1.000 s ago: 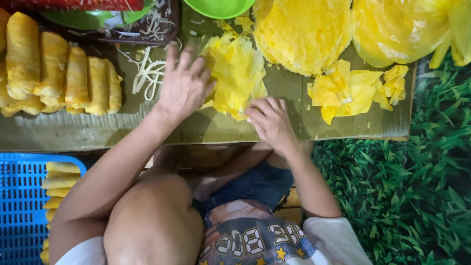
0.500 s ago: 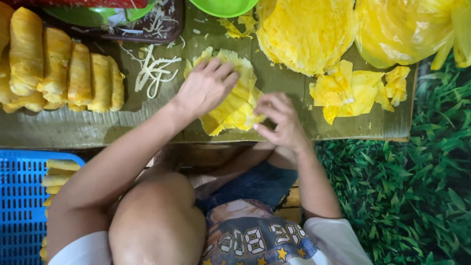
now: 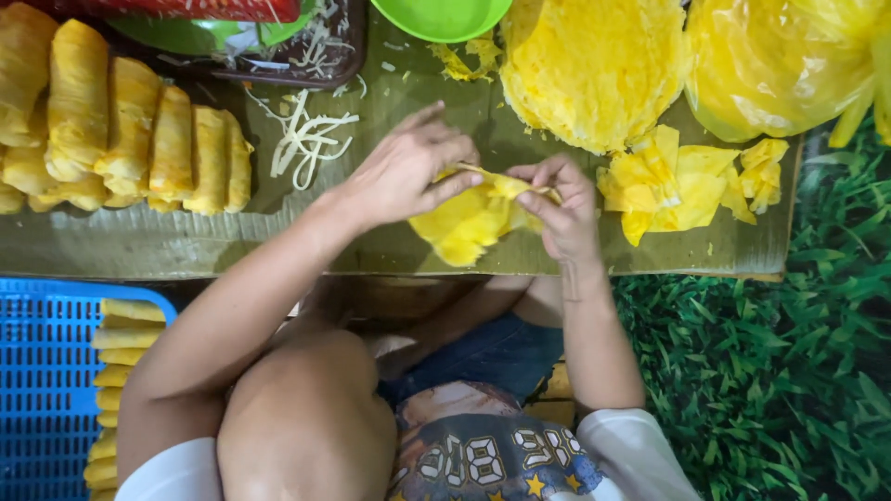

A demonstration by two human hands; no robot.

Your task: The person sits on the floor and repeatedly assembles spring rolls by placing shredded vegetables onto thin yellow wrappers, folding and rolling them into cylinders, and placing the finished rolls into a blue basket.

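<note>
Folding now rather than pressing flat: the left hand (image 3: 404, 176) has lifted off the spread sheet, and both it and the right hand (image 3: 564, 209) pinch the thin yellow wrapper (image 3: 469, 215), doubled over mid-board on the green leaf mat (image 3: 139, 246), its soft crumpled edge raised between the fingertips.

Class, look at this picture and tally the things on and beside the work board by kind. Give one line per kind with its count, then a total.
Hands: 2, left and right, both on one wrapper
Wrapper being folded: 1
Green bowl: 1
Blue crate: 1
Wrapper stack: 1
Shred pile: 1
Total: 7
</note>
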